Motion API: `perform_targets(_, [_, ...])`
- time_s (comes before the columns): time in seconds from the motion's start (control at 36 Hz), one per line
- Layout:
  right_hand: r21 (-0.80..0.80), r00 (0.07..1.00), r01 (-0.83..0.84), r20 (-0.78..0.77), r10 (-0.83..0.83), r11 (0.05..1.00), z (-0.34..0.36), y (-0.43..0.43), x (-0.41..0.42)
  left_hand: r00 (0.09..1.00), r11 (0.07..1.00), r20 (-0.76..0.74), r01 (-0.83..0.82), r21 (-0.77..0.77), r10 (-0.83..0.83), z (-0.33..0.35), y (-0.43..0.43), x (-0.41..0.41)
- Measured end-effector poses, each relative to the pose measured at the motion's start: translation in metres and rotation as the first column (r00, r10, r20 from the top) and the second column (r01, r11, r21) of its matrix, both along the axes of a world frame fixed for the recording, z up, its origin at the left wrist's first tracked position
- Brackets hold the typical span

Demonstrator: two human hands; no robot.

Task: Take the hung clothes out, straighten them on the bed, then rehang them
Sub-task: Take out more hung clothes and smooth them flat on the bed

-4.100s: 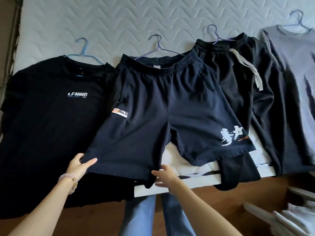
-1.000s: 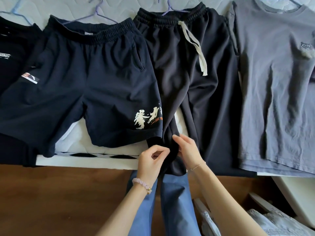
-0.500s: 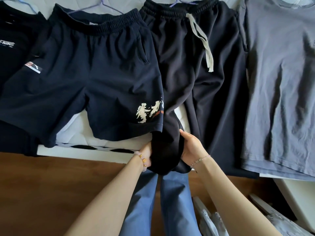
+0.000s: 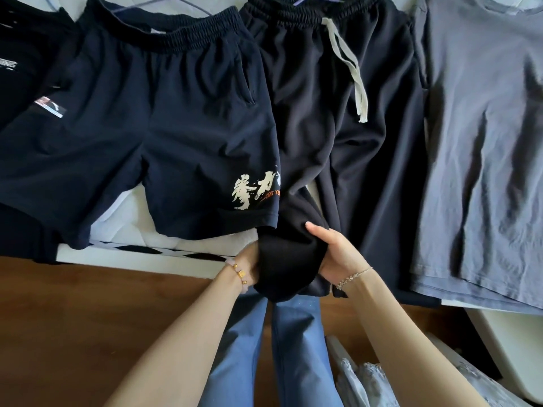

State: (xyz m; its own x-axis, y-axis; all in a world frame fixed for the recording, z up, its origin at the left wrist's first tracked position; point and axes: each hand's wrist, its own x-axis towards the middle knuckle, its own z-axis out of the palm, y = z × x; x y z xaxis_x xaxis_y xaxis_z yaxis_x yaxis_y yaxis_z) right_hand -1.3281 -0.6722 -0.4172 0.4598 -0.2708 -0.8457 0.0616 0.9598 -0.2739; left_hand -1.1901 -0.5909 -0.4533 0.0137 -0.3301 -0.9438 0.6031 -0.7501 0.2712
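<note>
Your hands moved from navy shorts (image 4: 147, 127) to black trouser leg (image 4: 289, 259); right hand (image 4: 332, 254) pinches it, left hand (image 4: 248, 261) grip hidden; keep straightening

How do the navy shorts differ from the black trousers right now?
The navy shorts carry a white print; the black trousers are plain, with a pale drawstring. The shorts lie flat, untouched; the trousers' leg end is bunched, gripped by the left hand and right hand. The trousers are longer, passing the bed edge. Both have elastic waistbands.
</note>
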Motion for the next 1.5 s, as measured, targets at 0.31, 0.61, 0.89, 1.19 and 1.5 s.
perform_targets(0.31, [-0.187, 0.956, -0.061, -0.295, 0.003, 0.980, -0.029, -0.005, -0.017, 0.964, 0.949, -0.042, -0.265, -0.173, 0.262, -0.003, 0.044, 0.067])
perform_targets(0.61, [-0.114, 0.923, 0.060, -0.372, -0.099, 0.992, -0.049, 0.022, -0.021, 0.986, 0.995, -0.144, 0.072, -0.063, -0.080, 0.001, 0.062, 0.066])
perform_targets(0.89, [0.009, 0.955, -0.206, -0.219, 0.203, 0.979, -0.052, 0.110, -0.020, 0.852, 0.894, 0.288, 0.446, 0.036, -0.437, 0.006, 0.096, 0.066])
perform_targets(1.19, [-0.082, 0.962, -0.035, -0.274, 0.012, 0.996, -0.040, 0.104, -0.031, 0.989, 0.997, 0.139, 0.059, -0.040, -0.052, 0.024, 0.097, 0.075])
perform_targets(1.5, [0.051, 0.926, -0.376, 0.004, 0.376, 0.925, -0.036, 0.122, -0.045, 0.851, 0.845, -0.104, 0.524, 0.106, -0.514, 0.019, 0.143, 0.091])
